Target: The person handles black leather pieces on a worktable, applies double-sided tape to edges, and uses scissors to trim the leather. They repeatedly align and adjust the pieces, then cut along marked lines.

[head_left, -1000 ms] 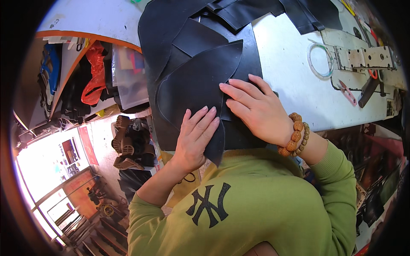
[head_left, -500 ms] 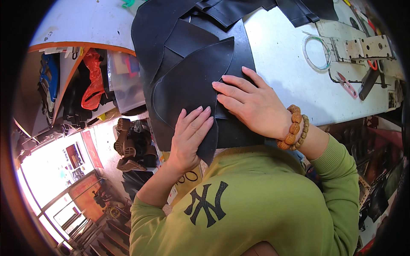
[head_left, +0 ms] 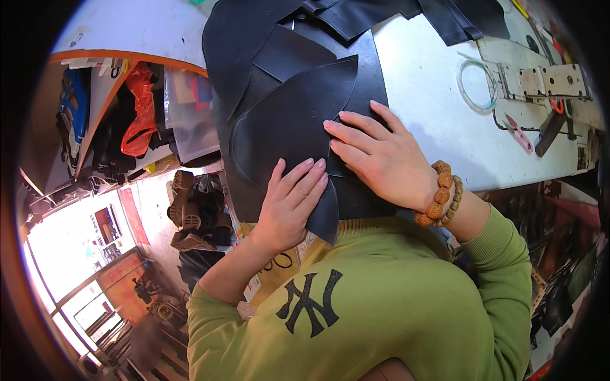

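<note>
A black leather-like cut piece (head_left: 286,117) with curved edges and a pointed far end lies over other black sheets on the white table. Flat on its near part rests my left hand (head_left: 289,206), fingers stretched out and close together. My right hand (head_left: 384,149) lies on the right edge of the same piece, its fingers spread, with the fingertips near the middle. Between the hands, the near tip of the piece (head_left: 326,219) reaches past the table edge toward my body. What lies under both palms is hidden.
More black pieces (head_left: 356,22) are heaped at the far side. On the white table (head_left: 419,76) to the right lie a coil of clear tubing (head_left: 463,94), small snips (head_left: 520,134), a black-handled tool (head_left: 549,131) and a metal machine part (head_left: 553,81). Shelves with bags (head_left: 138,111) stand left.
The whole view has shifted slightly, so things sit a little further right. Both hands stay in about the same places on the black piece. A blurred brownish shape has appeared at the lower left.
</note>
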`<action>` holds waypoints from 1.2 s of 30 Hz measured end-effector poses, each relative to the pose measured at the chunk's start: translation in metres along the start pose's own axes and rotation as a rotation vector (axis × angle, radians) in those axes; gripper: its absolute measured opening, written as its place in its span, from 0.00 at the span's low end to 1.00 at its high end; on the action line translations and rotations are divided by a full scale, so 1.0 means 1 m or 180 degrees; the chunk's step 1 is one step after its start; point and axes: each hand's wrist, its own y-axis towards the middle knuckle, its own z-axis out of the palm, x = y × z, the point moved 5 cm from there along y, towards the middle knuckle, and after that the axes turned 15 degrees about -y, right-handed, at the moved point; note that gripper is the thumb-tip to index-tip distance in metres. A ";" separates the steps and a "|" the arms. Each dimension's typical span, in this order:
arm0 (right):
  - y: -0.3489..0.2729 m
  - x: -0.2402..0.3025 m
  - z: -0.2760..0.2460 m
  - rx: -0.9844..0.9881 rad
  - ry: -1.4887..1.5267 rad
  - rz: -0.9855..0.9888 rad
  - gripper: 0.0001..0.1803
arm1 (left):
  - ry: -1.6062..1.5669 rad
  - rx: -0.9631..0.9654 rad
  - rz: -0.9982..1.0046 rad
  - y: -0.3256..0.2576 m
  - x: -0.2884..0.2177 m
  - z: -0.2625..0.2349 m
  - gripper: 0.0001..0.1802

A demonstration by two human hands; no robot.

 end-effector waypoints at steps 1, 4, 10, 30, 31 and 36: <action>0.000 0.001 0.000 0.0017 -0.0002 -0.0009 0.14 | 0.0112 0.0063 0.0075 0.000 0.000 0.000 0.26; 0.001 0.012 -0.005 -0.0152 -0.0039 -0.0110 0.16 | 0.0145 0.0263 0.0088 0.000 -0.004 -0.002 0.31; 0.002 0.004 -0.012 0.0150 -0.0053 0.0056 0.22 | -0.0497 0.0760 0.0122 0.007 -0.001 -0.024 0.40; -0.071 -0.031 -0.016 -0.0389 0.1150 0.1507 0.27 | 0.0627 -0.0021 -0.0342 0.118 0.002 0.017 0.48; -0.076 -0.034 -0.014 -0.0392 0.1375 0.1632 0.27 | 0.0631 -0.0003 -0.0337 0.117 0.002 0.018 0.48; -0.108 -0.051 -0.013 -0.0649 0.2298 0.2270 0.25 | 0.0779 -0.0058 -0.0235 0.116 -0.001 0.027 0.47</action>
